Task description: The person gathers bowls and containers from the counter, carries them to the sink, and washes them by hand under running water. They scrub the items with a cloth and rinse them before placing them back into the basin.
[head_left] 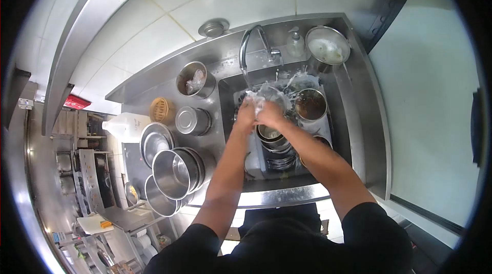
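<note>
steel sink (281, 186): l. hand (247, 112) & r. hand (270, 114) close together by tap (243, 51), at whitish foamy item (264, 95) over basin; finger closure can't be told, foam/spray; stacked pots (171, 172) on l. counter (134, 164).

A white jug (128, 126) sits at the table's (134, 159) left edge beside a bamboo steamer (162, 110); clear plastic (196, 82) lies in a pot (207, 89) near the back edge.

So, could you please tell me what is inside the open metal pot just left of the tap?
The metal pot holds a crumpled, clear, plastic-looking wad; whatever lies beneath it is covered.
</note>
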`<state>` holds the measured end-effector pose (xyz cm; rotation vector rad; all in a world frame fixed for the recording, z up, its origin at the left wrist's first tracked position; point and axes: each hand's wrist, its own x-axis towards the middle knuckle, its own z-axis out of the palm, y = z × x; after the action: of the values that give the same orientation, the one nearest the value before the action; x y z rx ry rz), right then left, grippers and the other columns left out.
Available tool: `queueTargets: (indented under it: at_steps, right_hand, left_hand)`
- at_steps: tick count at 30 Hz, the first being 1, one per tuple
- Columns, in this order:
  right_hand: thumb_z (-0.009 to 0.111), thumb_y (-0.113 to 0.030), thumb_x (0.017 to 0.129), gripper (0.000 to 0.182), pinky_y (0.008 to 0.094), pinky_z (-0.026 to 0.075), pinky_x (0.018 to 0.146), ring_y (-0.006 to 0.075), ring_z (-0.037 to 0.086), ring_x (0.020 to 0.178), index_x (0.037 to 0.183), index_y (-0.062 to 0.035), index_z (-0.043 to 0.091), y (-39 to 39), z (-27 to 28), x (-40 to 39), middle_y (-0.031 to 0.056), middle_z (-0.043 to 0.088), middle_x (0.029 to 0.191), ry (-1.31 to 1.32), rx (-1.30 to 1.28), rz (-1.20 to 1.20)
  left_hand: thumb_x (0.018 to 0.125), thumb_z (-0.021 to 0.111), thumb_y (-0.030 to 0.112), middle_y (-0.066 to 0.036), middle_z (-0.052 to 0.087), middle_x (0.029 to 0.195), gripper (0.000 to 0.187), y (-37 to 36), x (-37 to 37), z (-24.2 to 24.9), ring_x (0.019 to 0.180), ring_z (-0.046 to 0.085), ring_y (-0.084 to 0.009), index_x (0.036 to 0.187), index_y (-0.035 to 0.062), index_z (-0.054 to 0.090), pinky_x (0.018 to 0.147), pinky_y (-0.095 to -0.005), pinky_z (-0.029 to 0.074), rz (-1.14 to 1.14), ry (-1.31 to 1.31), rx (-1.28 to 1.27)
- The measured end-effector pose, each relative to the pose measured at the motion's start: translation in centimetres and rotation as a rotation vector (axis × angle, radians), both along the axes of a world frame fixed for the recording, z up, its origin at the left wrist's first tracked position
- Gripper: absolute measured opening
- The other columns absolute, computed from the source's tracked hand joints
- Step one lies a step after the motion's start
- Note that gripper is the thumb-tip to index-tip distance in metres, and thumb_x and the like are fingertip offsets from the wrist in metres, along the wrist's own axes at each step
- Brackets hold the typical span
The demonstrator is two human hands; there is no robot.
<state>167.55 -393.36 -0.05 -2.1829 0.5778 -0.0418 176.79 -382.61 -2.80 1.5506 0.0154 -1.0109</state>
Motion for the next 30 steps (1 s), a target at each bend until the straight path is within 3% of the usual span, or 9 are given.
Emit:
queueTargets:
  at_steps: [6, 12, 14, 17, 19, 22, 24, 28, 30]
  right_hand:
    - [0.058, -0.040, 0.092, 0.034, 0.0511, 0.055, 0.084, 0.0388, 0.071, 0.093, 0.099, -0.0101, 0.071, -1.8, 4.7, -4.5, 0.0183, 0.074, 0.095, 0.114, -0.249, 0.272]
    - [0.060, -0.038, 0.096, 0.036, 0.0500, 0.053, 0.083, 0.0363, 0.068, 0.102, 0.115, -0.0076, 0.068, -15.4, 11.3, -8.0, 0.0143, 0.072, 0.109, -0.170, -0.813, -0.455]
    - [0.061, -0.040, 0.097, 0.047, 0.0527, 0.049, 0.094, 0.0390, 0.061, 0.117, 0.126, -0.0028, 0.063, -19.4, 13.8, -8.3, 0.0178, 0.066, 0.126, -0.027, -0.965, -0.279]
    - [0.064, -0.042, 0.095, 0.057, 0.0547, 0.044, 0.104, 0.0396, 0.054, 0.128, 0.137, -0.0048, 0.056, -17.0, 11.6, -5.8, 0.0201, 0.057, 0.141, -0.068, -0.958, -0.180]
    - [0.068, -0.039, 0.093, 0.069, 0.0504, 0.037, 0.116, 0.0423, 0.043, 0.141, 0.148, -0.0041, 0.046, -10.7, 10.7, -2.8, 0.0233, 0.045, 0.155, 0.045, -0.488, 0.011]
    - [0.070, -0.034, 0.091, 0.061, 0.0483, 0.048, 0.105, 0.0387, 0.059, 0.126, 0.144, -0.0086, 0.053, -4.0, 7.1, 4.2, 0.0239, 0.057, 0.140, 0.055, -0.500, 0.236]
    - [0.070, -0.033, 0.091, 0.056, 0.0477, 0.051, 0.101, 0.0370, 0.064, 0.119, 0.140, -0.0098, 0.057, -2.4, 8.0, 9.0, 0.0254, 0.063, 0.131, 0.287, -0.484, 0.374]
    - [0.066, -0.033, 0.093, 0.039, 0.0502, 0.054, 0.088, 0.0440, 0.069, 0.096, 0.110, 0.0025, 0.065, -5.2, 0.3, 11.5, 0.0297, 0.068, 0.112, -0.216, -0.417, 0.154]
    - [0.062, -0.032, 0.096, 0.043, 0.0506, 0.052, 0.092, 0.0471, 0.066, 0.104, 0.112, 0.0085, 0.063, -3.3, 0.8, 9.8, 0.0328, 0.066, 0.116, 0.007, 0.119, -0.041]
  left_hand:
    - [0.098, 0.058, 0.018, -0.017, 0.069, 0.127, 0.042, -0.3, 1.4, 0.9, 0.110, 0.069, -0.0304, 0.139, 0.0078, 0.061, 0.095, -0.0378, 0.051, 0.023, -0.493, 0.207]
    - [0.086, 0.059, 0.006, -0.018, 0.069, 0.124, 0.049, -4.5, 2.4, 6.5, 0.117, 0.064, -0.0365, 0.132, 0.0195, 0.067, 0.098, -0.0452, 0.052, -0.381, -1.077, 0.359]
    - [0.088, 0.059, 0.010, -0.015, 0.070, 0.123, 0.047, -6.6, 3.3, 8.2, 0.117, 0.065, -0.0346, 0.132, 0.0238, 0.067, 0.098, -0.0453, 0.053, -0.468, -1.071, 0.469]
    - [0.091, 0.057, 0.015, -0.013, 0.069, 0.125, 0.044, -6.9, 4.3, 9.0, 0.116, 0.066, -0.0333, 0.133, 0.0258, 0.065, 0.098, -0.0460, 0.053, -0.585, -1.118, 0.558]
    - [0.095, 0.055, 0.018, -0.013, 0.068, 0.126, 0.041, -5.6, 4.8, 9.2, 0.116, 0.066, -0.0337, 0.135, 0.0255, 0.063, 0.096, -0.0483, 0.054, -0.672, -1.116, 0.658]
    - [0.089, 0.060, 0.019, -0.021, 0.071, 0.118, 0.038, -3.1, 5.2, 8.5, 0.110, 0.068, -0.0387, 0.125, 0.0091, 0.068, 0.097, -0.0482, 0.053, -0.715, -1.063, 0.563]
    - [0.090, 0.065, 0.019, -0.020, 0.074, 0.107, 0.034, 0.5, 5.1, 6.2, 0.105, 0.070, -0.0369, 0.121, 0.0071, 0.070, 0.093, -0.0465, 0.054, -0.298, -1.044, 0.395]
    - [0.102, 0.059, 0.025, -0.015, 0.072, 0.108, 0.034, 4.6, 4.9, -0.4, 0.095, 0.070, -0.0291, 0.129, 0.0042, 0.064, 0.083, -0.0443, 0.055, 0.416, -0.291, 0.033]
    - [0.104, 0.058, 0.031, -0.014, 0.070, 0.100, 0.039, 1.6, 4.0, -4.8, 0.083, 0.068, -0.0250, 0.128, 0.0012, 0.062, 0.067, -0.0410, 0.053, 0.736, 0.015, -0.225]
